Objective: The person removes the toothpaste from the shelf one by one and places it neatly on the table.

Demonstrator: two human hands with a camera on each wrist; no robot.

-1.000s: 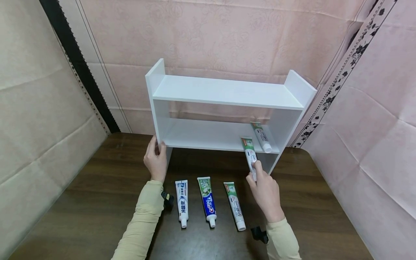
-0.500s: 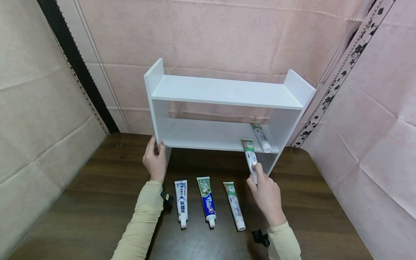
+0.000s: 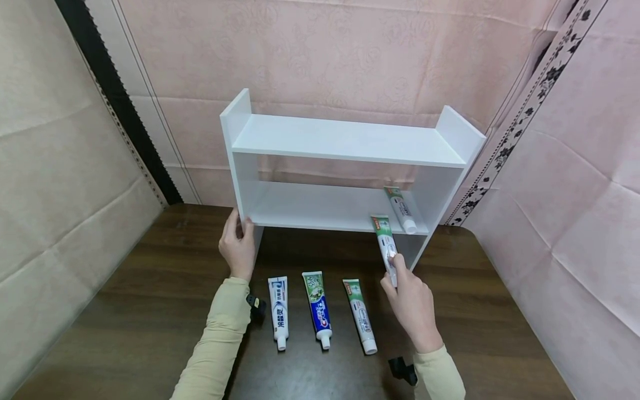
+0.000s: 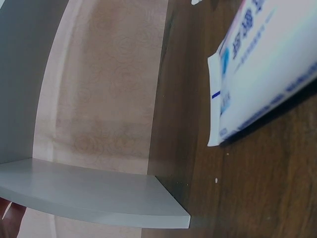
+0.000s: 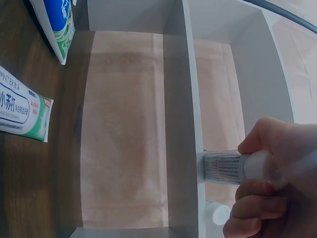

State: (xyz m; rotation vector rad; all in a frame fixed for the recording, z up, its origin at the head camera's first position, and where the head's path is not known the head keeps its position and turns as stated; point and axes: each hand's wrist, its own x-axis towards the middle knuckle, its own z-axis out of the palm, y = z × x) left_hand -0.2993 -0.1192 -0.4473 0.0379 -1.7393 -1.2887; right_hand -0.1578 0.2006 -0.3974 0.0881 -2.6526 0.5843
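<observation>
Head view: the right hand (image 3: pixel 411 303) is pinching a toothpaste tube (image 3: pixel 384 236) by the white shelf's (image 3: pixel 350 139) lower-board edge; the left hand (image 3: pixel 237 247) is gripping its left side panel (image 3: pixel 234 166). Beyond three other tubes (image 3: pixel 318 311), brown table (image 3: pixel 125 311) is stretching sideways toward cloth walls (image 3: pixel 340 50).

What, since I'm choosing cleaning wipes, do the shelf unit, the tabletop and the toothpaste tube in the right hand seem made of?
Shelf unit: probably painted or laminated board, white satin, judging by flat, grainless panels.
Tabletop: apparently wood or wood-look laminate, semi-glossy; brown streaked grain and pale sheen show.
Toothpaste tube: likely flexible plastic or laminate, smooth, printed, with a flattened end.
</observation>
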